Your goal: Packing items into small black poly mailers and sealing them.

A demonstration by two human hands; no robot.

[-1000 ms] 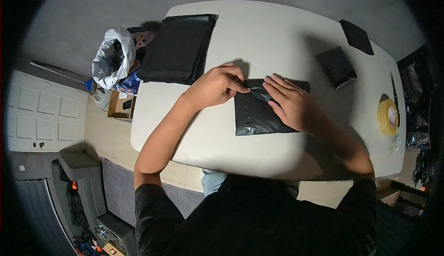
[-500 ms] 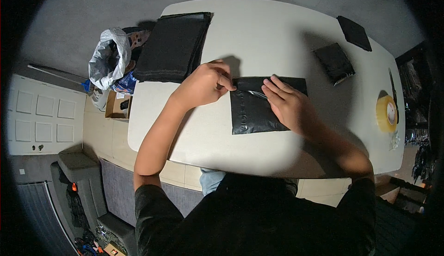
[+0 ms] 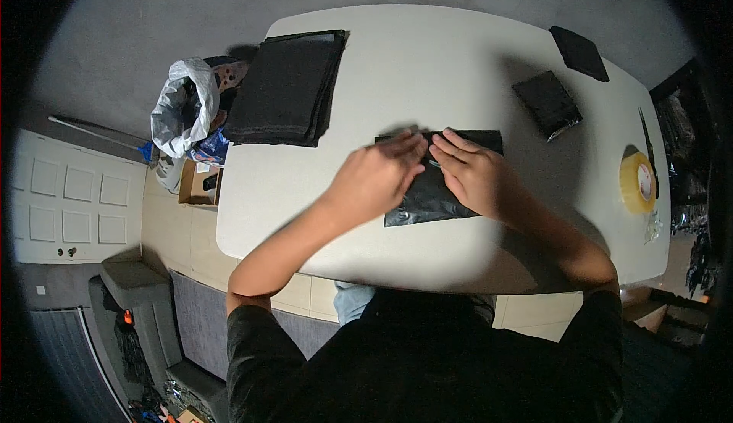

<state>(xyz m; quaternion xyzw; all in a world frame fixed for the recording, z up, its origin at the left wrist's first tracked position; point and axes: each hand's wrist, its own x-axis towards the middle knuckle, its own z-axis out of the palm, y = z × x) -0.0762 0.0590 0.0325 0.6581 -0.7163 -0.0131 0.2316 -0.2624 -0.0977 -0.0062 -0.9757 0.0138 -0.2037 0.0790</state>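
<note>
A shiny black plastic mailer bag (image 3: pixel 431 200) lies flat on the white table in front of me, its surface wrinkled along the near left. My left hand (image 3: pixel 382 175) rests over its left part, fingers stretched toward the far edge and slightly blurred. On the right part lies my right hand (image 3: pixel 477 175), palm down with its fingers spread. The fingertips of both hands nearly meet near the bag's upper middle. Between them a small glossy streak shows on the plastic. Both hands hide much of the bag.
A stack of black sheets (image 3: pixel 286 91) lies at the table's far left. Toward the right are a small black packet (image 3: pixel 548 104), flat black pieces (image 3: pixel 580 53) and a yellowish tape roll (image 3: pixel 637 183). A white plastic bag (image 3: pixel 183 110) stands beyond the left edge.
My left hand has moved right from the bag's upper left corner onto the bag, and its pinched fingers have straightened. My right hand has stayed on the bag.
</note>
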